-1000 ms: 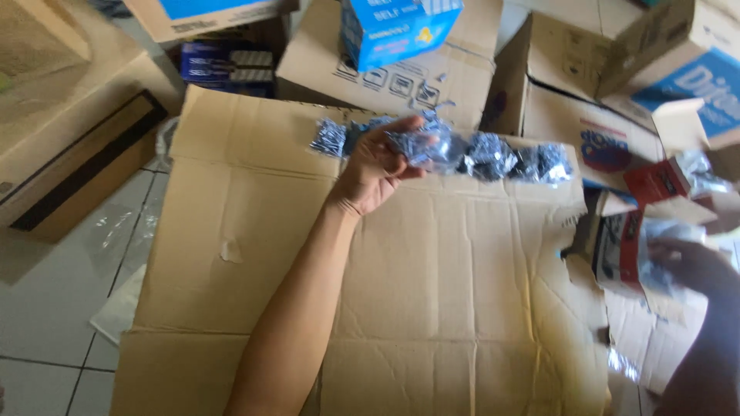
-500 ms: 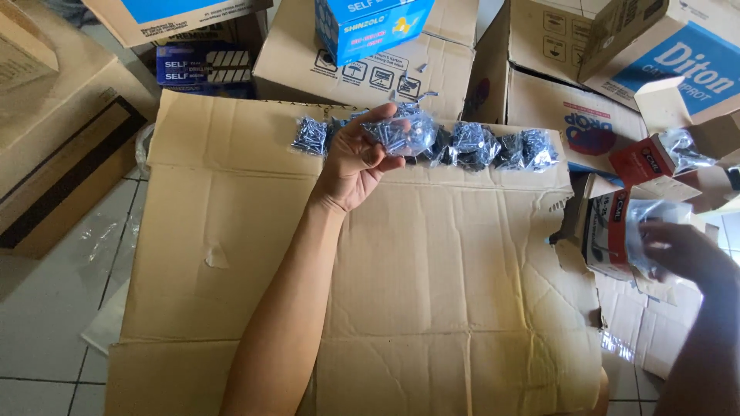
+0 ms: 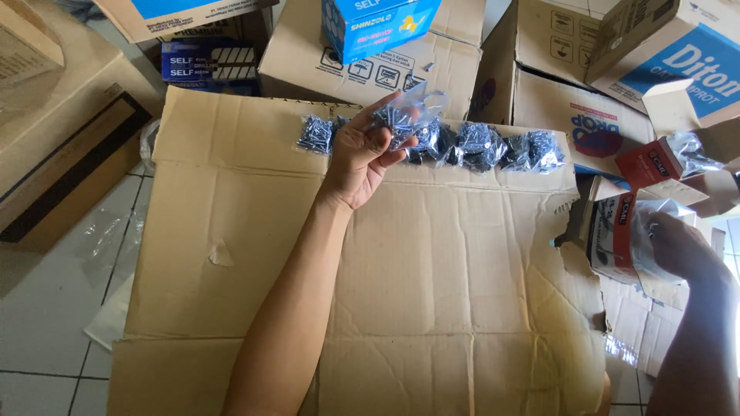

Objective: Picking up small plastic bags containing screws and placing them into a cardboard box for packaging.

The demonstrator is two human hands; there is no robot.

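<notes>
Flattened cardboard (image 3: 432, 285) covers the tiled floor (image 3: 46, 323) in front of me, with stacked boxes crowding its far edge and right side. My left hand (image 3: 362, 154) reaches out over the sheet toward its far edge, palm up, fingers curled around a small clear bag of dark screws (image 3: 405, 112). The bag sits at my fingertips, pinched between thumb and fingers, its loose top sticking up past them. Just beyond and beside that hand a row of similar screw bags (image 3: 478, 148) lies along the far edge of the cardboard, one bag (image 3: 314, 135) to the left of my hand and the rest running off to the right. My right hand (image 3: 682, 250) is at the right edge, closed on crinkled clear plastic (image 3: 644, 223) at the mouth of a small red and white box (image 3: 613, 235), well apart from the left.
</notes>
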